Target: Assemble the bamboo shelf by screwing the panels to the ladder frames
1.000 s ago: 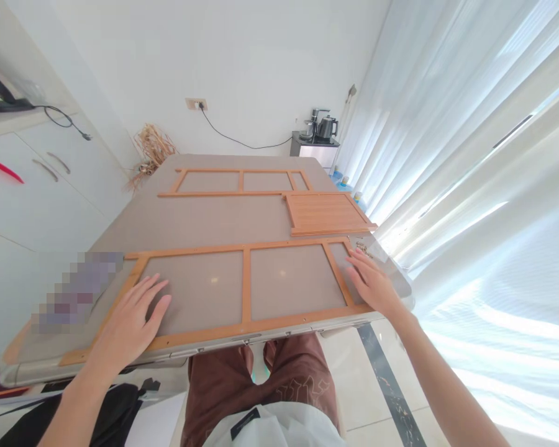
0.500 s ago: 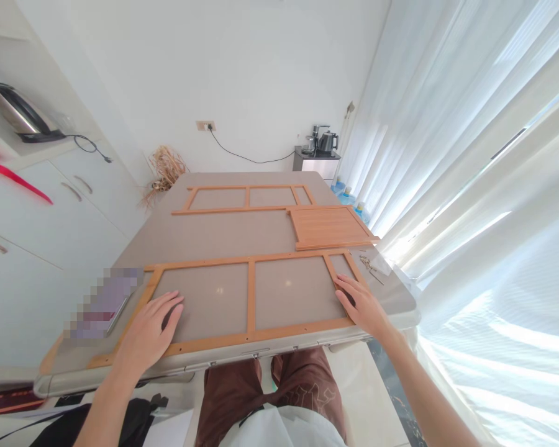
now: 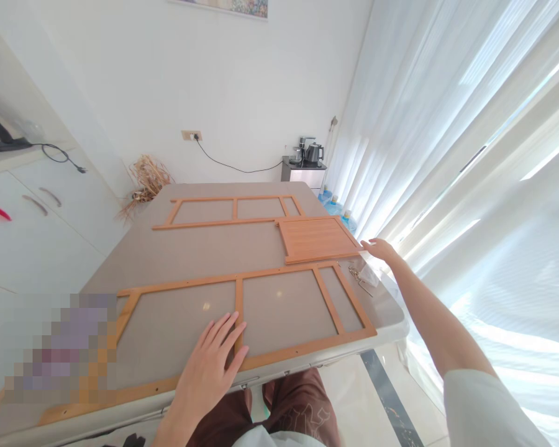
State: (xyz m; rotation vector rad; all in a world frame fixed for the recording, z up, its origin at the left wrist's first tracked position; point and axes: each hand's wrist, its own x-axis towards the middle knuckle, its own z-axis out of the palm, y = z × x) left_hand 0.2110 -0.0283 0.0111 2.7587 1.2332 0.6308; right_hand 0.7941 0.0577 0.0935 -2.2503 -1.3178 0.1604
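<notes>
Head view, read as a clock face with twelve pointing away from the person: a sheer white curtain [image 3: 447, 124] hangs from one to four o'clock, and beside it the grey-brown surface [image 3: 214, 245] spreads across the centre. Along six o'clock lies the near frame [image 3: 239, 297], a long ladder of orange-brown wood, flat and parallel to the edge; a blurred patch covers its end toward eight. At twelve o'clock the far frame [image 3: 235, 209], of similar build, also lies flat. Toward two o'clock rests the wooden panel [image 3: 319, 238], close beside the right-hand end of the far frame. Dried stalks [image 3: 148, 177] stand just off the corner at eleven.

Of the hands, the left hand [image 3: 214, 357] is at six o'clock, palm down, fingers loosely spread over the middle crossbar of the near frame, gripping nothing. The right hand [image 3: 377, 246] reaches out to three o'clock, at the near right-hand corner of the panel, fingers slightly bent; at that distance I cannot tell whether they pinch the edge or merely touch it. Below it, between three and four, small metal pieces [image 3: 359, 280] lie loose beside a crumpled clear bag [image 3: 369, 273].
</notes>
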